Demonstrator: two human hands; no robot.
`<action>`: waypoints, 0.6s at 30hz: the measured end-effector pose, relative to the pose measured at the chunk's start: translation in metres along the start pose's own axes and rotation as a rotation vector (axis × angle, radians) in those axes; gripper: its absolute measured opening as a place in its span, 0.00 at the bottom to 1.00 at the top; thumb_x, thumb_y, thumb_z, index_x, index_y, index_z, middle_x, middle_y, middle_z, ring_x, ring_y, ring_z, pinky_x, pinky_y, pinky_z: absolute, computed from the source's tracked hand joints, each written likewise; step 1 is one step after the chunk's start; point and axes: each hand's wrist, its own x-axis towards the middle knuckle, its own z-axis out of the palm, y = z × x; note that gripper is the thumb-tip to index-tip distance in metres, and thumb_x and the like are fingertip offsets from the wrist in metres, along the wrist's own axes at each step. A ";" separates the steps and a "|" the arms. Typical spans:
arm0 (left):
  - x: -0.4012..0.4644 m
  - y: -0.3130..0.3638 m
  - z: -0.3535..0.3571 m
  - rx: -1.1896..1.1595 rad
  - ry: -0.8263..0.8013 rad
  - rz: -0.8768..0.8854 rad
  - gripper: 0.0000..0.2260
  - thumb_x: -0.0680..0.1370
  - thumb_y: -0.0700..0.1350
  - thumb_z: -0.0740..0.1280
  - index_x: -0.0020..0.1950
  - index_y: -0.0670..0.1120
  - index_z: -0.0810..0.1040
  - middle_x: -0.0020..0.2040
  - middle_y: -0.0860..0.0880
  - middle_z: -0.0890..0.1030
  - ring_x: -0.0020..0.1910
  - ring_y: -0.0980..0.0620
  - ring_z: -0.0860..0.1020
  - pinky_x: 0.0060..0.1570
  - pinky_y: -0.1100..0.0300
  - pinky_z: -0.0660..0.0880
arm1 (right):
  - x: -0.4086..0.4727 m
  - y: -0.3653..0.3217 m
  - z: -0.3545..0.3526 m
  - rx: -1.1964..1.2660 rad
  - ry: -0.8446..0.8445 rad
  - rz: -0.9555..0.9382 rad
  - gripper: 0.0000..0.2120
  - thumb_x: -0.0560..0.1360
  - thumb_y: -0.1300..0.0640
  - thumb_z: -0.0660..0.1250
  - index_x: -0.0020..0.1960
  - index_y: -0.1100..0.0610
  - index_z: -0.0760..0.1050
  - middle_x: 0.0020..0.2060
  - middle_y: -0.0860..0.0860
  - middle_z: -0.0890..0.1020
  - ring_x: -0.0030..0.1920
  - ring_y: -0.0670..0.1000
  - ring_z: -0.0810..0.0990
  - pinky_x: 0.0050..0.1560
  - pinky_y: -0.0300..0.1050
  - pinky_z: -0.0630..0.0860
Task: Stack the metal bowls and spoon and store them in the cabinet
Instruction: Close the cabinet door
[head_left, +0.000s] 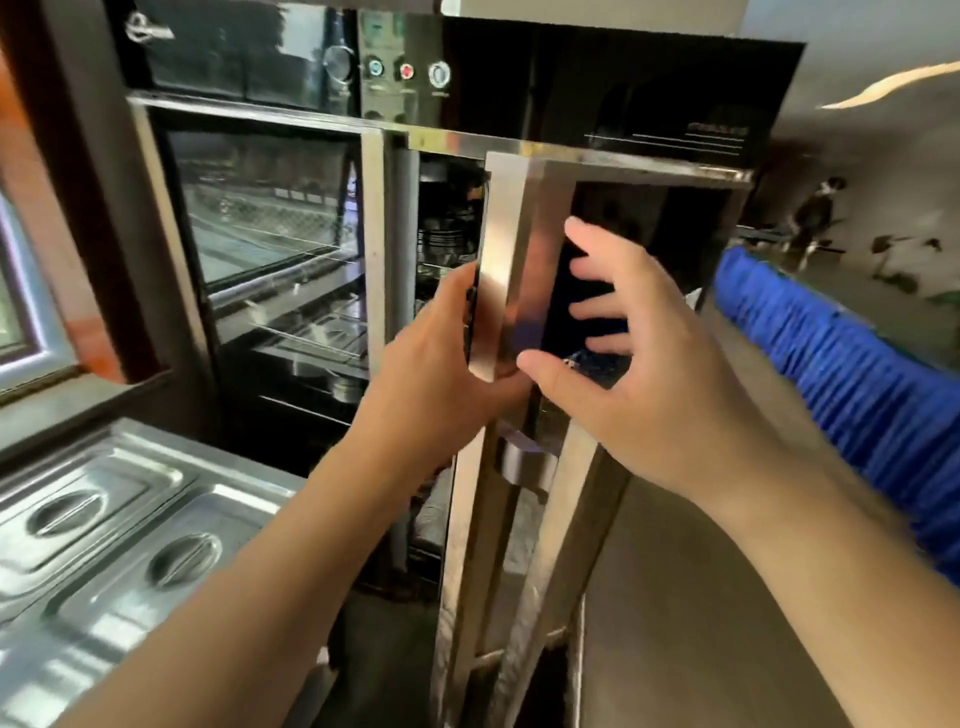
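A tall steel cabinet (395, 130) with dark glass doors stands in front of me. Its right door (511, 270) is partly ajar, showing its steel edge. My left hand (441, 364) grips that edge from the left side. My right hand (639, 364) lies on the door's dark glass with fingers spread and holds nothing. Through the gap I see stacked metal dishes (441, 234) on a wire shelf. Behind the left glass door (270, 208) are wire racks with more metal bowls (343, 384) low down. No spoon is visible.
A steel counter with two lidded food pans (104, 525) sits at lower left. A control panel with round buttons (405, 70) tops the cabinet. A blue ribbed cover (841, 374) runs along the right. A door handle (524, 462) sits below my hands.
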 end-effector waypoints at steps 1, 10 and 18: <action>0.003 -0.009 -0.004 0.027 0.017 -0.014 0.28 0.66 0.61 0.74 0.61 0.61 0.65 0.50 0.69 0.75 0.47 0.69 0.76 0.39 0.73 0.73 | 0.001 0.004 0.010 0.024 -0.012 0.012 0.39 0.73 0.41 0.71 0.78 0.39 0.55 0.69 0.40 0.69 0.64 0.38 0.73 0.57 0.31 0.74; 0.043 -0.086 -0.025 0.209 0.120 -0.081 0.29 0.67 0.57 0.78 0.62 0.58 0.67 0.46 0.67 0.74 0.44 0.72 0.76 0.37 0.80 0.67 | 0.011 0.047 0.104 0.044 -0.126 0.181 0.44 0.68 0.32 0.70 0.77 0.42 0.54 0.71 0.44 0.68 0.64 0.35 0.64 0.58 0.29 0.61; 0.097 -0.176 -0.033 0.298 0.116 -0.104 0.31 0.69 0.62 0.75 0.67 0.55 0.69 0.58 0.59 0.77 0.44 0.62 0.78 0.39 0.75 0.65 | 0.055 0.083 0.206 0.165 -0.302 0.376 0.16 0.68 0.34 0.72 0.49 0.40 0.73 0.45 0.35 0.80 0.50 0.30 0.75 0.45 0.33 0.74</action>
